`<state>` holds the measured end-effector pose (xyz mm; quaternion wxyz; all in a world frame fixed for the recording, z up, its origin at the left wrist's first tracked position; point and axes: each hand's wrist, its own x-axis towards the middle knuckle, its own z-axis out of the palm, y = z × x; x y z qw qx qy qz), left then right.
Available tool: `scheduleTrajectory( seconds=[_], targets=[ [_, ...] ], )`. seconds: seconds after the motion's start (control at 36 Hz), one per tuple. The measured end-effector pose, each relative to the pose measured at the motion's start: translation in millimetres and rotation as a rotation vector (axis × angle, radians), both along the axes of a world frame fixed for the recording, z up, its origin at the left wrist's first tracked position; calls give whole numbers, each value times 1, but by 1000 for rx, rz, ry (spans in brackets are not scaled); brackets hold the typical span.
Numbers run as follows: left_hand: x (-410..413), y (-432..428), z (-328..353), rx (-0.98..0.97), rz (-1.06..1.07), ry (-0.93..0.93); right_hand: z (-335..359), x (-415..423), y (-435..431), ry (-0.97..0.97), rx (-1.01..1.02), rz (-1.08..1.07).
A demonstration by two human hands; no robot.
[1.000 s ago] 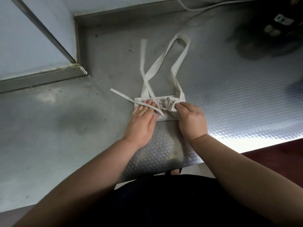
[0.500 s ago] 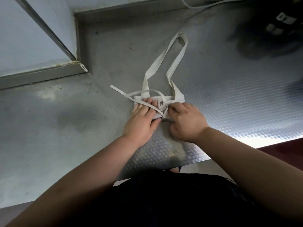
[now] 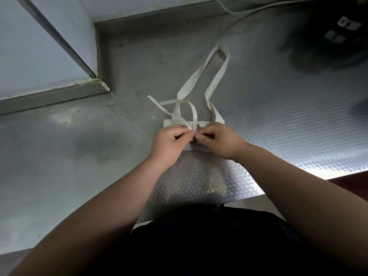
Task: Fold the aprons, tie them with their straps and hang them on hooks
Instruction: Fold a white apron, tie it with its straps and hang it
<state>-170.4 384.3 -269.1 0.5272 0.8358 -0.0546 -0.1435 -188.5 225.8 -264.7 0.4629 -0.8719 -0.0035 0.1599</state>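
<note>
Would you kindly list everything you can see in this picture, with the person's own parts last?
apron: one, cream, folded at mid-counter, partly under the hands
neck loop: one, cream, flat on the counter beyond the apron
tie straps: two, cream, crossing over the apron's far edge
counter: one, grey steel, fills most of the view
cable: one, white, far right
dark object: one, black, blurred, far right corner
wall panel: one, pale blue, far left
clothing: one, black, nearest edge
left grip: one bare hand, pinching a strap
right grip: one bare hand, pinching a strap alongside
</note>
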Motion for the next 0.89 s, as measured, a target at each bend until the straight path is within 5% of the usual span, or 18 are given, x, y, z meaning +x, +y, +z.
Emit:
scheduleTrajectory(
  seconds=[0.22, 0.39, 0.53, 0.67, 0.89],
  targets=[
    [17, -5, 11, -245, 178, 357, 3, 1, 3, 157, 226, -174],
    [16, -12, 11, 71, -21, 264, 3, 4, 8, 160, 171, -138],
    [15, -3, 17, -95, -95, 441, 4, 6, 10, 179, 114, -148],
    [14, -5, 13, -149, 59, 402, 13, 9, 2, 305, 232, -224],
    [20, 0, 19, -205, -20, 482, 12, 19, 4, 350, 85, -240]
  ],
)
